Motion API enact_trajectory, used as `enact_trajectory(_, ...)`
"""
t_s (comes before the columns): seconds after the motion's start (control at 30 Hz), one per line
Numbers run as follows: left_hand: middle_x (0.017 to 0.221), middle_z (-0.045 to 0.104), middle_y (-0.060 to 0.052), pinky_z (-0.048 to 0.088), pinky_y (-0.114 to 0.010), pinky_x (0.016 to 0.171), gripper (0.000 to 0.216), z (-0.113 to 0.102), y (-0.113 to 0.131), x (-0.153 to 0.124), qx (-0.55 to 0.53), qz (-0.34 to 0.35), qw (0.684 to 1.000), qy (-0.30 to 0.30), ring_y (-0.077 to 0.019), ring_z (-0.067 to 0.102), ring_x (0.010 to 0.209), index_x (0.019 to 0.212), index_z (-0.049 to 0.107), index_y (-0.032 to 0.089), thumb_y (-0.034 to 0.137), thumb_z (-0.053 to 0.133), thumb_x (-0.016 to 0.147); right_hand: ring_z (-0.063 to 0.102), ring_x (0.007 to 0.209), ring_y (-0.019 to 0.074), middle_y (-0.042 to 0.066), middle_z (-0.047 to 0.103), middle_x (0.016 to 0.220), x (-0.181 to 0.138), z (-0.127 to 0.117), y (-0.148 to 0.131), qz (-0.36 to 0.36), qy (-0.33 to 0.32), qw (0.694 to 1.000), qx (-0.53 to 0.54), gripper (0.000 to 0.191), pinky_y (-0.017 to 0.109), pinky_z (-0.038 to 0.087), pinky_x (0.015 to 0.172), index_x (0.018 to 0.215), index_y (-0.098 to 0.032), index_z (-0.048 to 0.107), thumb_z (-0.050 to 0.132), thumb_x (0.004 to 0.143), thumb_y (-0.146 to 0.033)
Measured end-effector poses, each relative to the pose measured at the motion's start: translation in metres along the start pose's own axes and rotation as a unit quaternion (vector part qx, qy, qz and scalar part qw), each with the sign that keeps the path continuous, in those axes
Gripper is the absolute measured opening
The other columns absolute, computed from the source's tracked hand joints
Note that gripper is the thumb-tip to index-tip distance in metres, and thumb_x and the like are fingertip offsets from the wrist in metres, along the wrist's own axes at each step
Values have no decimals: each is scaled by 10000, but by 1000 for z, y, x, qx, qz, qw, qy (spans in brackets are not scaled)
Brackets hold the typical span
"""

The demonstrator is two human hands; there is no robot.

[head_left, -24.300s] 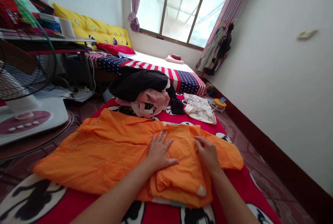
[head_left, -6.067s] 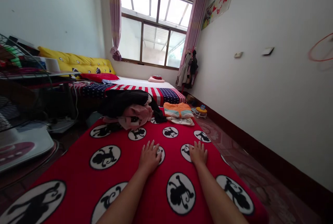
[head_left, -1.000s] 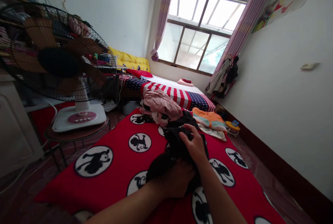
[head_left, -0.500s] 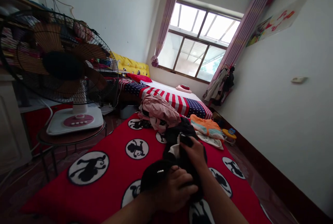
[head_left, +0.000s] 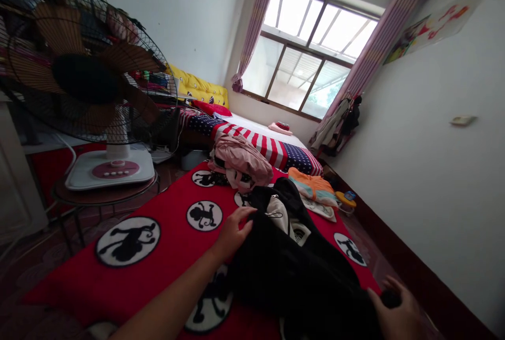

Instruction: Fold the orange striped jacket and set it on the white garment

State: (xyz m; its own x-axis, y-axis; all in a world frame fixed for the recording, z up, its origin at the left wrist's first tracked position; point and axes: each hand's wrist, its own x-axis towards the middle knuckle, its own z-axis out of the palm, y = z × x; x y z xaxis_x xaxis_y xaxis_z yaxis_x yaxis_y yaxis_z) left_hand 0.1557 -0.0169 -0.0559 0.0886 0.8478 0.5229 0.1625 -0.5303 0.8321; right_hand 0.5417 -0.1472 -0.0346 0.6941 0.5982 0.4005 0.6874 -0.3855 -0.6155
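Note:
A black garment (head_left: 292,271) with a pale lining lies spread across the red monkey-print blanket (head_left: 165,256). My left hand (head_left: 232,232) rests on its left edge, fingers curled over the cloth. At the lower right my right hand (head_left: 394,311) is closed on the garment's near corner, off the blanket's right edge. Beyond the garment sits a heap of pink clothes (head_left: 240,161). A folded orange garment (head_left: 313,185) tops a small stack to the right of the heap.
A standing fan (head_left: 84,82) on a round stool is at the left. A bed with a stars-and-stripes cover (head_left: 272,145) lies ahead under the window. The white wall (head_left: 434,161) runs close along the right, with a yellow toy (head_left: 345,199) at its base.
The black garment was bunched between both hands; now it is pulled open and spread. My right hand has moved down and right with one corner, and my left hand has shifted to the left edge.

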Motion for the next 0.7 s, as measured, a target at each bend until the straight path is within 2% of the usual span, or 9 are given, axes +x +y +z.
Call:
enact_trajectory(0.03,1177,653,-67,467,-356,973,350,8,1,-6,-10,19,999,-38,-205,597,1095,1143,646,206,164,480,838,595,1068,365,157,626,1186,-1,0,-20,-43,28,998,30,623,497,461,889,1192,-198,551,570,681,-554)
enact_trajectory(0.1,1251,622,-46,427,-378,1022,410,20,8,-20,10,71,991,-109,-211,555,1157,1123,670,247,110,488,782,600,1058,312,126,641,1149,-7,9,-64,-98,13,989,113,520,460,444,934,1117,-199,589,553,717,-530)
enact_trajectory(0.2,1357,549,-4,404,-435,1031,453,28,23,-40,74,189,959,-200,-249,496,1203,1054,695,287,85,546,677,618,1030,276,134,650,1114,-20,41,-123,-147,-142,956,209,516,400,482,890,1080,-169,596,590,709,-528)
enact_trajectory(0.3,1368,541,-8,427,-441,1004,442,25,34,-52,79,273,925,-250,-267,486,1208,1096,670,288,127,571,696,549,1165,319,203,578,1250,-31,85,-166,-179,-218,944,170,701,422,443,942,1204,-103,540,642,654,-526)
enact_trajectory(0.37,1357,549,-40,434,-427,1006,470,20,35,-54,51,265,931,-247,-258,504,1205,1236,588,286,180,558,779,526,1189,344,210,582,1248,-35,110,-184,-160,-240,949,122,725,429,423,948,1201,-94,548,691,602,-478)
enact_trajectory(0.43,1313,578,-68,449,-398,998,478,17,29,-52,-2,202,960,-193,-224,553,1162,1350,472,273,226,493,875,585,1086,347,170,666,1089,-38,126,-196,-131,-260,951,105,557,414,448,874,1058,-125,624,707,563,-367)
enact_trajectory(0.53,1216,618,-97,493,-367,934,401,16,9,-39,-63,50,997,-17,-187,625,1036,1338,439,227,254,401,940,638,840,294,79,695,785,-43,131,-202,-133,-261,947,131,260,372,462,749,794,-173,656,616,544,-226)
enact_trajectory(0.63,1245,572,-157,515,-378,888,395,17,-18,-22,-81,-85,985,130,-212,635,1027,1276,452,163,307,452,908,606,743,220,17,666,713,-54,121,-197,-165,-256,931,201,232,303,457,688,752,-197,643,519,558,-233)
enact_trajectory(0.7,1286,531,-195,518,-386,888,473,17,-33,-13,-108,-149,969,164,-235,631,1060,1287,423,140,348,504,871,582,705,194,7,647,699,-61,113,-187,-175,-252,919,250,240,274,455,644,743,-194,626,481,573,-281)
